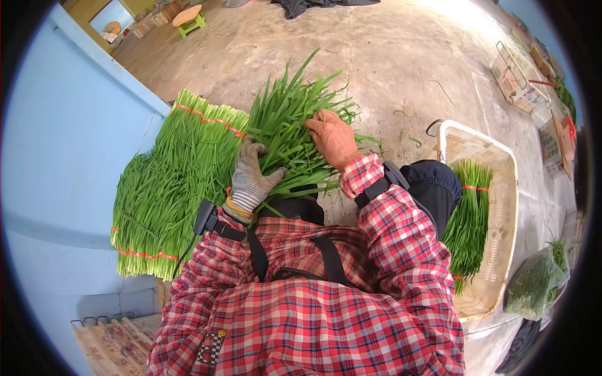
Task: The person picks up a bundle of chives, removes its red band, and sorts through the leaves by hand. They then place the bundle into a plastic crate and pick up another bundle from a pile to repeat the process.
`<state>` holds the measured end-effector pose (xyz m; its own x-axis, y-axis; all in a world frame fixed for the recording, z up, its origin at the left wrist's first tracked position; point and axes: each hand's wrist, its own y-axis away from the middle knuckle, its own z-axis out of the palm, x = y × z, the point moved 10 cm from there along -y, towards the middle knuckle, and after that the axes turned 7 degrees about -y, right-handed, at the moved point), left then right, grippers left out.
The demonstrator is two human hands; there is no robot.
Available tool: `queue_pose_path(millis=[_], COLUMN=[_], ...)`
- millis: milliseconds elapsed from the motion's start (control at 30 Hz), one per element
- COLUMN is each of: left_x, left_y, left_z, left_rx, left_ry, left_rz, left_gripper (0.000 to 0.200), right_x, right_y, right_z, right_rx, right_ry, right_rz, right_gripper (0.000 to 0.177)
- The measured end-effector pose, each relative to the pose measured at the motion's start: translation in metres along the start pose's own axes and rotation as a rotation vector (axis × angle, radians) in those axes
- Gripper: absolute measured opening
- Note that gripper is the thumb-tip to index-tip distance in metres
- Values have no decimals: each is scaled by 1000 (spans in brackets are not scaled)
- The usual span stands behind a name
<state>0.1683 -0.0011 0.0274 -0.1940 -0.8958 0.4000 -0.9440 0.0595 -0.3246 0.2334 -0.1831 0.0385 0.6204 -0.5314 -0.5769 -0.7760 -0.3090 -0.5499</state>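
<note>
A loose heap of long, flat green leaves that look like garlic chives (285, 119) lies in front of my body. My left hand (251, 178), in a grey striped glove, rests at the heap's left side with thumb and fingers apart. Bare, my right hand (332, 139) pinches some leaves at the heap's upper right; its fingertips are partly hidden. Close by on the left, tied chive bundles (182, 182) are stacked side by side, with red ties near their ends.
On the right, a white plastic crate (501, 250) holds another tied chive bundle (469, 216). Beyond it sits a clear bag of greens (538, 282). A blue wall (69, 156) bounds the left. Scattered leaf bits lie on the concrete floor (401, 69); a small stool (188, 19) stands far off.
</note>
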Motion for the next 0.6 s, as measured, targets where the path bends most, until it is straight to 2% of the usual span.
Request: queue_pose_path(millis=[300, 367, 500, 567, 600], left_x=[0, 2, 5, 11, 16], left_y=[-1, 0, 0, 3, 3], left_z=[0, -1, 1, 0, -3], left_rx=[-15, -10, -13, 16, 46], left_ry=[-14, -41, -78, -115, -153], left_rz=[-17, -14, -10, 22, 53], left_gripper=[61, 61, 62, 62, 62], right_x=[-6, -8, -17, -5, -2], right_y=[0, 5, 15, 22, 26], right_z=[-10, -6, -9, -3, 1], right_rx=[-54, -139, -57, -74, -73], right_ry=[-159, -193, -155, -171, -169], right_rz=[47, 109, -6, 122, 120], right_gripper=[8, 6, 6, 9, 9])
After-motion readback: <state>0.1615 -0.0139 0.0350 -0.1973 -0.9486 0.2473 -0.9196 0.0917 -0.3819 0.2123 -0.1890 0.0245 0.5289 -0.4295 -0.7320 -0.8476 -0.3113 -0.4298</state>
